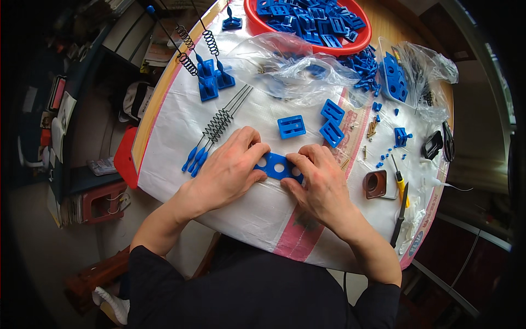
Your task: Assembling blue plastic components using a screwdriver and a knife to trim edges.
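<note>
A flat blue plate with a row of round holes (270, 169) lies across the table cover between my two hands. My left hand (229, 167) grips its left end, with the fingers curled over the far edge and the thumb on the near edge. At the other end, my right hand (320, 183) pinches the plate between thumb and fingers. Just beyond them sits a blue slotted block (291, 126), and two more slotted blocks (332, 123) lie to its right. Left of my left hand are black spring wires with blue tips (218, 125), lying side by side.
A red basin (366, 41) full of blue blocks stands at the back, with clear plastic bags (298, 68) before it. Upright spring wires rise from blue bases (208, 82) at back left. On the right lie a screwdriver (401, 186), a knife (400, 219) and a brown square piece (375, 192).
</note>
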Demonstrator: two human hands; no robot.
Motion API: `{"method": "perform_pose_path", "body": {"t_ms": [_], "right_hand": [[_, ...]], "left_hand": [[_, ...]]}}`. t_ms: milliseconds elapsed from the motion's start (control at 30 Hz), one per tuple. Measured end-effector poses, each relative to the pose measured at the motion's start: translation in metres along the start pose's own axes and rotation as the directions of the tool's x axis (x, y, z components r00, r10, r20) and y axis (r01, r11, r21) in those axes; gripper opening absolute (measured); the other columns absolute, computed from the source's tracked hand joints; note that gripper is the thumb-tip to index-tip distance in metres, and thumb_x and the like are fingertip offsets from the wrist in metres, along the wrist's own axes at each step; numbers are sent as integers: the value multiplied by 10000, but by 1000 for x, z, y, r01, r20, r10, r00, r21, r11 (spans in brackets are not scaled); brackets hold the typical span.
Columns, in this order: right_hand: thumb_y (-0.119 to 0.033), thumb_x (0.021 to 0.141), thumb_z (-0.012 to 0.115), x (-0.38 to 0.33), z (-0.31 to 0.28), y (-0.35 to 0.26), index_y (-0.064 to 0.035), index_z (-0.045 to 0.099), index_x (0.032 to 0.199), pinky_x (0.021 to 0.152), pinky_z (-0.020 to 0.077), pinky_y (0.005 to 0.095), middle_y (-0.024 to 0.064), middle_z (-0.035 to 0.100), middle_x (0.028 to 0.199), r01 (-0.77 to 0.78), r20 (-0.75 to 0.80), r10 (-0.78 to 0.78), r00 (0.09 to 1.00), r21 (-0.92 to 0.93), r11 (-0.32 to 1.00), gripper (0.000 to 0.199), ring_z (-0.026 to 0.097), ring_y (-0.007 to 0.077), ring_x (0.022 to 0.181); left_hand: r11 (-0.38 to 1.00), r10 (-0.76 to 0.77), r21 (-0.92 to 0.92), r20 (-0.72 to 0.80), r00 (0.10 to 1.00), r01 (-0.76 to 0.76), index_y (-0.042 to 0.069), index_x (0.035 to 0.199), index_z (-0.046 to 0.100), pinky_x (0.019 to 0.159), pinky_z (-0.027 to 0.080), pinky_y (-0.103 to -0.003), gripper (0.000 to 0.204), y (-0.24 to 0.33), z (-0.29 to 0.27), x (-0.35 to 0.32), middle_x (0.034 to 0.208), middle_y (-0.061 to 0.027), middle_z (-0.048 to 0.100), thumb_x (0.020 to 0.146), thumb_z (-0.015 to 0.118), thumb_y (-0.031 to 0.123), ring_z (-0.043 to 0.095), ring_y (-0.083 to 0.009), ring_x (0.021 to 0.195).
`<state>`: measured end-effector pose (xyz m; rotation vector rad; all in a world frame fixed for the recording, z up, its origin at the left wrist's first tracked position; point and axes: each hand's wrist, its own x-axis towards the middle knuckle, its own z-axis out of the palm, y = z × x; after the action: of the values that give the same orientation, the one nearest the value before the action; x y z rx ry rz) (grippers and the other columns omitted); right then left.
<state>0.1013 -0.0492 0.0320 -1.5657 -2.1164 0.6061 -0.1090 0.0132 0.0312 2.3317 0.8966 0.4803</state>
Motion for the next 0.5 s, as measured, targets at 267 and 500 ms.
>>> {"method": "perform_pose_path", "body": {"t_ms": [267,500], "right_hand": [[-137,688,768,-9,7,3,-39,618,1076,820,495,392,94,562,1030,108,-110,-122,986,-121,987,427,537,292,997],[-118,666,791,-28,-5,7,-14,599,1087,698,525,351,107,583,978,167,-277,-165,946,-17,986,474,612,259,818]], "left_hand": [[997,-57,-51,40,998,59,-2,1078,570,729,512,-365,385,2,0,5,934,-136,604,739,754,14,624,-283,813],[482,-372,-741,310,875,467,-46,1105,614,712,591,-295,194,16,2,-4,1010,-121,658,933,583,38,659,-145,858]]}}
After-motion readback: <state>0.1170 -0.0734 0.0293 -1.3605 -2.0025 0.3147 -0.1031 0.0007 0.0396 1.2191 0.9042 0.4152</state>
